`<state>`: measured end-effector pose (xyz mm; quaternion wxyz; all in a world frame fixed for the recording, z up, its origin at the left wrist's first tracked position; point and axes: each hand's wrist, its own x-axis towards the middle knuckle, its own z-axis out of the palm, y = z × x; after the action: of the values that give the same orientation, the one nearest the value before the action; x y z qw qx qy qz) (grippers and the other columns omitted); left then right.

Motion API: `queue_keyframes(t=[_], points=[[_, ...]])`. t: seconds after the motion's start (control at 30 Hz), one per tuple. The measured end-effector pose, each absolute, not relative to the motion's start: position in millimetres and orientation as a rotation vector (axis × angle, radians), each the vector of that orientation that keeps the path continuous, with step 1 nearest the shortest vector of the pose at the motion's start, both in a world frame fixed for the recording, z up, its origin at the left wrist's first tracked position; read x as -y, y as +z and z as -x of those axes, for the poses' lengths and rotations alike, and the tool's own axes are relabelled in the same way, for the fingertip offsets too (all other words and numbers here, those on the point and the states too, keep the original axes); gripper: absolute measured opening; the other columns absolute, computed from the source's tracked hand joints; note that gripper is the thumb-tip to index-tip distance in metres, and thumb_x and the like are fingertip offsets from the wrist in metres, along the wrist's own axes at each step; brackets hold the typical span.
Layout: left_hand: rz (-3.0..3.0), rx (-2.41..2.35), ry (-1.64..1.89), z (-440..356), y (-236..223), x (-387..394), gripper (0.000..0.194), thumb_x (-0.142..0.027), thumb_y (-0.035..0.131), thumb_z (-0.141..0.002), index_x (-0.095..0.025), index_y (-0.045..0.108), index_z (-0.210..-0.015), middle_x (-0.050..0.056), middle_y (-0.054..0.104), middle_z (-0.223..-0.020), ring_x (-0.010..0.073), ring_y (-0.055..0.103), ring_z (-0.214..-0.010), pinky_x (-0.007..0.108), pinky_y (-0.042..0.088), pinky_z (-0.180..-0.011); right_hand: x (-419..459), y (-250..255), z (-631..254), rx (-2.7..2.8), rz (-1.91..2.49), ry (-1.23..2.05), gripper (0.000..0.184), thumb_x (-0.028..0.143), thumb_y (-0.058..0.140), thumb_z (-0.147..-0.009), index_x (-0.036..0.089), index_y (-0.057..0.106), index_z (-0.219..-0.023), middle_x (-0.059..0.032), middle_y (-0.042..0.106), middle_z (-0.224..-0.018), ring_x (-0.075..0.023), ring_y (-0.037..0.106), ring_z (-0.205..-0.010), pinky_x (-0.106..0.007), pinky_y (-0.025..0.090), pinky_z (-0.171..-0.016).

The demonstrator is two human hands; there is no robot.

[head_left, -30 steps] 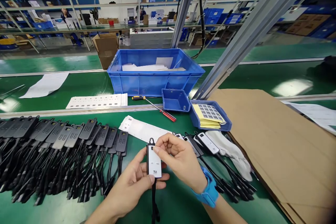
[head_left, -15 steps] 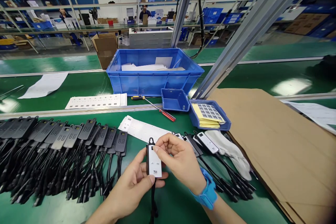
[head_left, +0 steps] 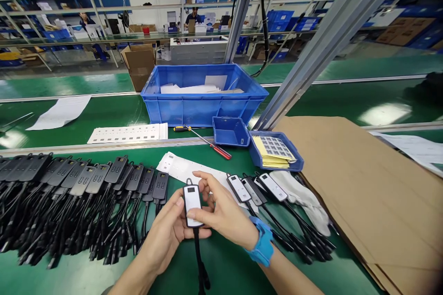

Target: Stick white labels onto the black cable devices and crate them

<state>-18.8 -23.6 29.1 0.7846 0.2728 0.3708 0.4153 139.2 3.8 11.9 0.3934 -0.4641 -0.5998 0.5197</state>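
A small black controller (head_left: 193, 199) with a white front label, a dark display window and a hanging loop on top is held upright before me, its black cable hanging down. My left hand (head_left: 169, 223) grips it from the left and beneath. My right hand (head_left: 221, 212), wearing a blue wristband (head_left: 262, 242), presses its thumb on the label, with the fingers behind the right edge. To the right lie several white-labelled controllers (head_left: 273, 187) with their cables. On the left, several unlabelled dark controllers (head_left: 117, 169) lie in a row. Behind my hands is a white label sheet (head_left: 183, 167).
A large blue bin (head_left: 204, 106) holding papers stands at the back. Near it are a small blue tray (head_left: 231, 132), a tray of yellow-backed stickers (head_left: 277, 152) and a red screwdriver (head_left: 219, 151). White gloves (head_left: 304, 198) and brown cardboard (head_left: 374, 193) lie right, beside a metal post (head_left: 311, 55).
The controller has moved slightly left and turned more squarely to me. My right thumb has gone from the label's upper edge down onto its lower part.
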Motion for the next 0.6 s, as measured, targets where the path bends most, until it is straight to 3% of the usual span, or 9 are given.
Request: queue_keyframes(t=[0.13,0.2,0.27,0.33,0.43,0.5,0.6], points=[[-0.536,-0.849,0.991,16,26,21,0.047,-0.037,0.059,-0.088,-0.023,0.051,-0.133,0.012,0.065,-0.121,0.0285,0.061,-0.11,0.04,0.051,-0.091,0,13,-135,1.481,0.997,1.616,0.1,0.027,0.084,-0.061,0.035,0.031,-0.145,-0.008,0.049,-0.123,-0.0196,0.059,-0.088,-0.031,0.058,-0.067],[-0.538,-0.872,1.024,17,22,21,0.052,-0.036,0.062,-0.086,-0.023,0.049,-0.135,0.012,0.064,-0.123,0.0294,0.06,-0.112,0.042,0.05,-0.094,0,13,-134,1.49,0.939,1.661,0.088,0.029,0.075,-0.073,0.033,0.028,-0.148,-0.0091,0.05,-0.128,-0.0205,0.061,-0.093,-0.032,0.058,-0.072],[-0.598,-0.928,1.036,19,13,22,0.056,-0.038,0.063,-0.086,-0.024,0.046,-0.137,0.012,0.06,-0.129,0.0301,0.058,-0.115,0.043,0.049,-0.095,0,10,-131,1.493,0.965,1.578,0.066,0.031,0.061,-0.085,0.03,0.035,-0.145,-0.0088,0.055,-0.124,-0.0203,0.06,-0.096,-0.033,0.057,-0.077],[-0.733,-1.022,1.057,21,1,22,0.057,-0.041,0.062,-0.085,-0.027,0.044,-0.138,0.01,0.054,-0.136,0.0294,0.055,-0.12,0.042,0.048,-0.098,-1,6,-127,1.447,1.024,1.522,0.053,0.031,0.054,-0.089,0.028,0.043,-0.141,-0.0076,0.058,-0.115,-0.0191,0.06,-0.089,-0.031,0.057,-0.073],[-0.89,-1.124,1.088,21,-12,21,0.056,-0.044,0.062,-0.085,-0.027,0.047,-0.136,0.008,0.052,-0.139,0.0283,0.051,-0.124,0.038,0.047,-0.1,-1,1,-118,1.421,1.082,1.512,0.047,0.03,0.048,-0.091,0.027,0.043,-0.139,-0.0059,0.059,-0.102,-0.0173,0.06,-0.076,-0.03,0.056,-0.061],[-0.819,-1.09,1.126,17,-12,18,0.058,-0.043,0.062,-0.085,-0.026,0.045,-0.137,0.009,0.052,-0.139,0.0278,0.054,-0.121,0.038,0.05,-0.096,0,1,-114,1.584,1.113,1.335,0.049,0.027,0.045,-0.092,0.025,0.039,-0.141,-0.0079,0.058,-0.107,-0.0202,0.06,-0.087,-0.035,0.056,-0.073],[-0.658,-0.946,1.132,9,-1,13,0.056,-0.044,0.057,-0.087,-0.02,0.045,-0.136,0.014,0.057,-0.132,0.0267,0.059,-0.115,0.039,0.051,-0.094,4,7,-118,1.935,1.227,0.861,0.06,0.025,0.052,-0.089,0.022,0.032,-0.146,-0.0119,0.055,-0.121,-0.0277,0.052,-0.11,-0.046,0.046,-0.096]])
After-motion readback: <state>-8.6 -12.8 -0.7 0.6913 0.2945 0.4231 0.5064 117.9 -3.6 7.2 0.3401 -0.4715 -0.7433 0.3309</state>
